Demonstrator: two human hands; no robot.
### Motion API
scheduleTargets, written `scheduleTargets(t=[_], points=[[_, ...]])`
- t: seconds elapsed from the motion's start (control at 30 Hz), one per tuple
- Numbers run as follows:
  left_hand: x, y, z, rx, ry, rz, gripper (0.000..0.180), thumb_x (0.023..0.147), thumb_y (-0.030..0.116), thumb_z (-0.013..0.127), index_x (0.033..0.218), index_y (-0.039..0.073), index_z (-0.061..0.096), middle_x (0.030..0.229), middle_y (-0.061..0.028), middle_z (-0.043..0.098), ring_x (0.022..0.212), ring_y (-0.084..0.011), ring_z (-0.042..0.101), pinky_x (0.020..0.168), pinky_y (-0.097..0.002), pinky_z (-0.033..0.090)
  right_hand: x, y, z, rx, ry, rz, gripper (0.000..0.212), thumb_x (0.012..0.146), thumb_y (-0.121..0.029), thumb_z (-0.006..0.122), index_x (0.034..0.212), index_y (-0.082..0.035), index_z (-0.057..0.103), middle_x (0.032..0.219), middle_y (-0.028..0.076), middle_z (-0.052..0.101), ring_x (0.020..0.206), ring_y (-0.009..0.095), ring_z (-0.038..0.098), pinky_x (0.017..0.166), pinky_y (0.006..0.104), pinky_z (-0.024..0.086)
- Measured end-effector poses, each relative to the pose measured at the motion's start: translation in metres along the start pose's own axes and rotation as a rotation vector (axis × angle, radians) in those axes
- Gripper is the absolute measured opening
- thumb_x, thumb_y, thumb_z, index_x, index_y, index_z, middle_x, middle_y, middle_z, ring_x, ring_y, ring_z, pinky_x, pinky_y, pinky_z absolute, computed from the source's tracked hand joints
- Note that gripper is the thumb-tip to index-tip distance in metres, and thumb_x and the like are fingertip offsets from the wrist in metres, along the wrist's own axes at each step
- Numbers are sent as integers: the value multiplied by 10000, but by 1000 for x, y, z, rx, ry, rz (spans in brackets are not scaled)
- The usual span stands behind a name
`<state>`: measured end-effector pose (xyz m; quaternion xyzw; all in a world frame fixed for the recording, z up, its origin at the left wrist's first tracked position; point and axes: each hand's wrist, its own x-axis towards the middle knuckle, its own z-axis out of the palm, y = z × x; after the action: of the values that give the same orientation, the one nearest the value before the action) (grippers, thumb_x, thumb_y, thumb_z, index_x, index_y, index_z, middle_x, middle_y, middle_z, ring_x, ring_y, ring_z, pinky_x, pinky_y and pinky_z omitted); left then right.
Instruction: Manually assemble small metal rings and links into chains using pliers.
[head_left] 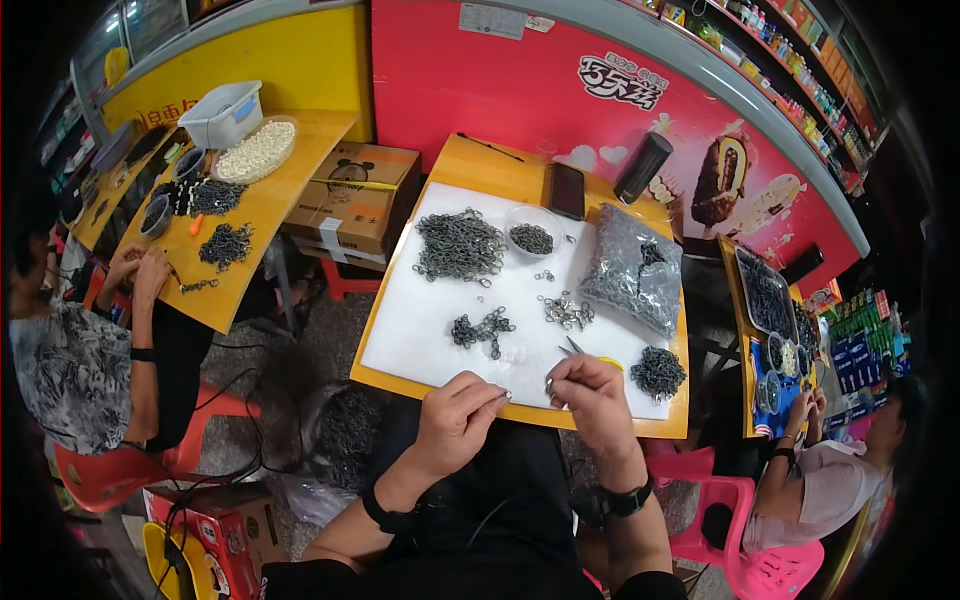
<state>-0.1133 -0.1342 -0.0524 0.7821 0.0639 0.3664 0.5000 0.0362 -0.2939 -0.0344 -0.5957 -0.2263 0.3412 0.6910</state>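
Closest up: two bare forearms (345,530), one black band (390,513) on each wrist. Left hand (458,415) is pinching one tiny metal ring (506,394); right hand (592,395) is pinched on one small dark metal piece (549,388), maybe a link, too blurry to swear to. Both are at the near edge of one white foam sheet (410,335). On that: three dark grey metal chain heaps (460,245), some loose links (567,311), one clear round plastic tub (516,222), one bulging clear plastic bag (620,285), one pair of yellow-handled scissors (571,347).
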Motion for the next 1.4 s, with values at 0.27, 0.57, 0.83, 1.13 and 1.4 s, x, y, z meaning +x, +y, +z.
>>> scheduleTargets(t=[0.27, 0.57, 0.83, 1.13, 1.4], points=[[-2, 3, 6, -12, -4, 11, 73, 847, -59, 718, 917, -41, 710, 799, -113, 662, 677, -206, 649, 601, -284, 495, -19, -3, 20, -55, -143, 24, 88, 924, 23, 646, 1011, 22, 663, 898, 22, 666, 790, 83, 597, 725, 232, 491], [-3, 0, 8, -52, 13, 47, 70, 857, -58, 707, 923, -35, 705, 783, -106, 638, 610, -194, 608, 546, -284, 457, -17, -3, 24, -70, -175, 29, 89, 929, 21, 644, 1017, 23, 660, 913, 19, 669, 808, 81, 600, 733, 233, 497], [-6, -3, 9, -311, 16, -240, 54, 875, -37, 714, 928, -36, 725, 784, -81, 673, 681, -144, 620, 613, -245, 465, -18, -3, 31, -62, -107, 80, 97, 909, 15, 662, 1005, 29, 664, 881, 38, 671, 760, 89, 610, 702, 226, 494], [-7, -4, 11, -269, 43, -156, 63, 875, -45, 720, 936, -34, 732, 794, -77, 687, 711, -130, 623, 638, -245, 470, -16, -2, 32, -28, -100, 70, 103, 909, 27, 650, 1011, 32, 663, 888, 53, 677, 755, 103, 621, 697, 230, 504], [-6, -3, 10, -259, 50, -143, 60, 881, -40, 715, 937, -35, 733, 792, -70, 683, 698, -122, 613, 627, -241, 463, -17, 0, 29, -5, -106, 57, 101, 931, 12, 647, 1030, 17, 664, 916, 32, 681, 793, 82, 618, 718, 231, 518]])
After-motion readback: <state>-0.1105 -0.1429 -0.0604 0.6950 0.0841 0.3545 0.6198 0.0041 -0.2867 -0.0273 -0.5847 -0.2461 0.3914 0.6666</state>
